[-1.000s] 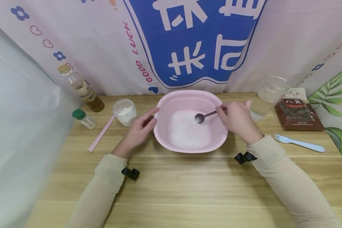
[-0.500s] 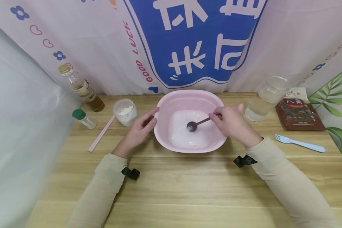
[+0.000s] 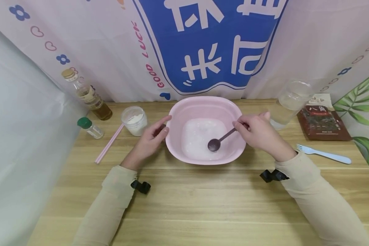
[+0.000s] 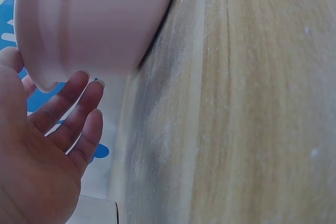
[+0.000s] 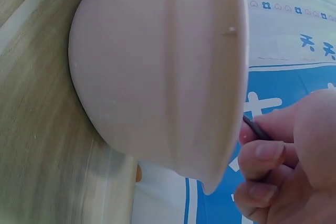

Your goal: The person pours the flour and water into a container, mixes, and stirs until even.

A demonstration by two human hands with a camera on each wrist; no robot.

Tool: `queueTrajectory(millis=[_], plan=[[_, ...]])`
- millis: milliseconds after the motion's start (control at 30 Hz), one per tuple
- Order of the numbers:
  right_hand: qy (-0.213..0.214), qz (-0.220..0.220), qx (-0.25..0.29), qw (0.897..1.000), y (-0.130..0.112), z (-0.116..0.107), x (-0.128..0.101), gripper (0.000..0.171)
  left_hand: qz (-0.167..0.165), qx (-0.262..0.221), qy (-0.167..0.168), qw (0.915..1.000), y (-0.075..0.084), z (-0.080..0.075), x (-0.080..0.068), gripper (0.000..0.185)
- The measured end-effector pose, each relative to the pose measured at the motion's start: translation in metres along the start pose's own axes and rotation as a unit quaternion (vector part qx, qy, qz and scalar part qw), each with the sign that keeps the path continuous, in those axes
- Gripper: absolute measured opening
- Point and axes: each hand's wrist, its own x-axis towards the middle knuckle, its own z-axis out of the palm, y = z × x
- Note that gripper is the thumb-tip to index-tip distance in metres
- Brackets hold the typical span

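Observation:
A pink basin (image 3: 206, 107) stands on the wooden table, with whitish liquid (image 3: 198, 136) in its bottom. My right hand (image 3: 259, 133) pinches the handle of a dark brown measuring spoon (image 3: 214, 145) over the basin's right rim. The spoon's round bowl hangs over the liquid, toward the near side. In the right wrist view, a short bit of the dark handle (image 5: 256, 128) shows between the finger and thumb. My left hand (image 3: 150, 138) touches the left rim with thumb and index finger. Its other fingers (image 4: 71, 98) extend loosely beside the basin's outer wall in the left wrist view.
To the left are a jar of white powder (image 3: 135, 123), pink chopsticks (image 3: 109, 143), a green-capped shaker (image 3: 90, 128) and a bottle of brown liquid (image 3: 93, 100). A clear water jug (image 3: 287, 106), a dark red packet (image 3: 323, 123) and a blue fork (image 3: 324, 153) lie or stand right.
The spoon's bowl has swung left through the basin, then back right and nearer me. My right hand moved left, then back right. The left hand stays at the rim.

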Motion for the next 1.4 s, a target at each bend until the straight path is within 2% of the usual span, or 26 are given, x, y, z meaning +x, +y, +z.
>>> queueTrajectory(millis=[267,467,733,1000,1400], plan=[[-0.003,-0.042,-0.068,0.997,0.001,0.0,-0.004,0.026,-0.005,0.003,-0.003,1.0,0.0,-0.001,0.0,0.049],[0.021,-0.029,-0.106,0.994,-0.001,0.001,-0.003,0.024,-0.008,0.001,-0.005,1.0,0.001,-0.001,0.0,0.049],[0.097,-0.032,-0.15,0.983,-0.002,0.005,0.004,0.025,-0.006,0.001,-0.002,1.0,0.0,-0.001,0.0,0.049],[0.164,-0.049,-0.15,0.974,0.006,0.017,0.013,0.028,-0.005,-0.004,-0.002,1.0,0.0,0.0,0.0,0.049],[0.213,-0.058,-0.153,0.963,0.01,0.027,0.02,0.03,-0.006,-0.007,-0.004,1.0,-0.003,-0.001,0.0,0.049]])
